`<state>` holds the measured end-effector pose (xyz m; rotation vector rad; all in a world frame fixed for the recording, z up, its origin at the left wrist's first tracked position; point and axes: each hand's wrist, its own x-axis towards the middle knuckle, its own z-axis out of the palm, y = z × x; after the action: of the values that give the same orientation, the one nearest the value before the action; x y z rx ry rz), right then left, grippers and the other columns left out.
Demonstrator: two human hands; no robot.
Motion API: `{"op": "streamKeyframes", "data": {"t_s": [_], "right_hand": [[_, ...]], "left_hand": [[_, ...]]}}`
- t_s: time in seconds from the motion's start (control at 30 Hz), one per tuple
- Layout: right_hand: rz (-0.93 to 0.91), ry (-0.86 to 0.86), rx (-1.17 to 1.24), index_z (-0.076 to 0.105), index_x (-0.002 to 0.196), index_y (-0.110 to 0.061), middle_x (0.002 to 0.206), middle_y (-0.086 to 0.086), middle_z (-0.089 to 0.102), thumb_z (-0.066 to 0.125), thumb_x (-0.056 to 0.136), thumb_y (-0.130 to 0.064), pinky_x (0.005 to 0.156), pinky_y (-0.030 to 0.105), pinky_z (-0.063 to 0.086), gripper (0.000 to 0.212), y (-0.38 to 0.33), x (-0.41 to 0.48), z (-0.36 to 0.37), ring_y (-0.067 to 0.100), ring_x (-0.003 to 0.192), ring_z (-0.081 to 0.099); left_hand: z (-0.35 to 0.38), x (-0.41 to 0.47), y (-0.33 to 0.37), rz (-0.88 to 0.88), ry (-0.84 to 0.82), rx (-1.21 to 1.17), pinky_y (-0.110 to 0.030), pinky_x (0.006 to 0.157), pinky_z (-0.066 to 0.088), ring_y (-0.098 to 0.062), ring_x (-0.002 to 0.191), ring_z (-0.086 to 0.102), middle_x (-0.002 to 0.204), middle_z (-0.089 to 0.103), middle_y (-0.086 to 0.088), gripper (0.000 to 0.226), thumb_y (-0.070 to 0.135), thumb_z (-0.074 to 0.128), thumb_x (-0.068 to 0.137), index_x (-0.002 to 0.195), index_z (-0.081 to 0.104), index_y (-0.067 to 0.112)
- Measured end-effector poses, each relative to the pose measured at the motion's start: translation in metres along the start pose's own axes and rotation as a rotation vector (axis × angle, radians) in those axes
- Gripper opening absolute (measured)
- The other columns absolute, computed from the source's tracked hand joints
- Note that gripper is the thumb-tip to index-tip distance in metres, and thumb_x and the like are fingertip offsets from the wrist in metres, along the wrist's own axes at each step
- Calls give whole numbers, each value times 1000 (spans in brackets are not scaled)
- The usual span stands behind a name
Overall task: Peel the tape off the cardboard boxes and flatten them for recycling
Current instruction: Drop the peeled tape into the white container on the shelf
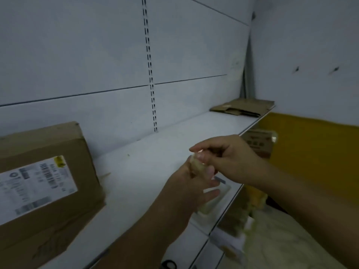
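Note:
A crumpled wad of clear, yellowish tape (196, 165) sits between my two hands above the white shelf (147, 171). My left hand (191, 188) holds the wad at its thumb and forefinger, the other fingers stretched out. My right hand (231, 160) reaches in from the right and pinches the top of the wad with thumb and forefinger. A translucent strip seems to hang below the left fingers, blurred. A closed cardboard box (48, 183) with a white shipping label lies on the shelf at the left, apart from both hands. Flattened cardboard (242, 108) lies at the shelf's far right end.
The shelf's white back panel has a slotted upright (149, 65). A yellow wall panel (310, 144) stands to the right. Below the shelf edge are blurred packaged goods (258, 142) and a pale floor. A dark looped object (169, 265) shows at the bottom edge.

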<state>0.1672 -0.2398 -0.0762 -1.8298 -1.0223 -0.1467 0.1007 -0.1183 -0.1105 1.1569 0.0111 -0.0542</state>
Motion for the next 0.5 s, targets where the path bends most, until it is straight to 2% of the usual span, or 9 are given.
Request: {"op": "streamKeyframes", "data": {"t_s": [0.07, 0.1, 0.13, 0.2, 0.3, 0.33, 0.4, 0.47, 0.5], "right_hand": [[86, -30, 5, 66, 99, -29, 61, 6, 67, 61, 87, -20, 52, 24, 53, 15, 10, -4, -10, 13, 55, 62], [106, -46, -17, 68, 95, -22, 63, 10, 67, 58, 88, -25, 53, 27, 54, 12, 17, -5, -16, 14, 55, 62], [107, -50, -35, 71, 90, -14, 67, 11, 68, 54, 88, -32, 54, 29, 55, 25, 26, -6, -22, 16, 58, 62], [119, -99, -38, 73, 89, -8, 72, 4, 71, 46, 85, -45, 55, 31, 55, 46, 45, -10, -38, 21, 64, 65], [323, -348, 70, 70, 106, -19, 89, 1, 75, 46, 87, -43, 56, 26, 54, 39, 87, -18, -92, 23, 71, 70], [429, -390, 137, 65, 115, -21, 98, 2, 74, 48, 86, -39, 57, 24, 54, 38, 105, -21, -113, 24, 75, 71], [558, -349, 202, 59, 123, -19, 102, 6, 73, 53, 83, -34, 57, 23, 53, 43, 147, -32, -143, 25, 78, 71], [563, -372, 183, 62, 116, -16, 100, 4, 74, 60, 81, -29, 64, 29, 57, 38, 191, -44, -142, 21, 79, 71], [557, -421, 176, 64, 111, -17, 100, 0, 73, 66, 80, -27, 69, 31, 57, 33, 209, -49, -129, 16, 80, 70]], "left_hand": [[4, 7, -4, 73, 42, 40, -34, 71, 59, -17, 87, 70, 96, 64, 3, 81, 43, 80, 61, 132, 44, 25], [5, 12, -6, 104, 72, 144, -33, 74, 59, -15, 86, 70, 98, 64, 4, 95, 42, 85, 54, 137, 40, 26], [6, 17, -9, 134, 110, 236, -35, 77, 58, -15, 85, 70, 98, 66, 4, 91, 37, 89, 54, 133, 45, 25], [15, 28, -23, 182, 155, 339, -38, 79, 58, -19, 85, 70, 94, 72, -1, 60, 26, 85, 59, 113, 62, 17], [33, 44, -63, 160, 139, 265, -29, 64, 56, -18, 76, 69, 83, 73, -1, 27, 11, 81, 65, 89, 69, 15], [39, 48, -80, 137, 135, 244, -28, 62, 55, -17, 76, 69, 83, 73, -2, 25, 12, 78, 63, 87, 71, 17], [42, 62, -111, 49, 242, 207, -32, 63, 57, -20, 80, 68, 92, 70, -9, 34, 8, 76, 66, 97, 68, 17], [34, 85, -138, -65, 412, 158, -34, 67, 56, -20, 78, 67, 93, 69, -11, 36, -2, 72, 74, 104, 62, 14], [30, 99, -148, -126, 457, 142, -34, 70, 56, -19, 78, 67, 94, 69, -10, 32, 0, 71, 77, 104, 61, 13]]}}
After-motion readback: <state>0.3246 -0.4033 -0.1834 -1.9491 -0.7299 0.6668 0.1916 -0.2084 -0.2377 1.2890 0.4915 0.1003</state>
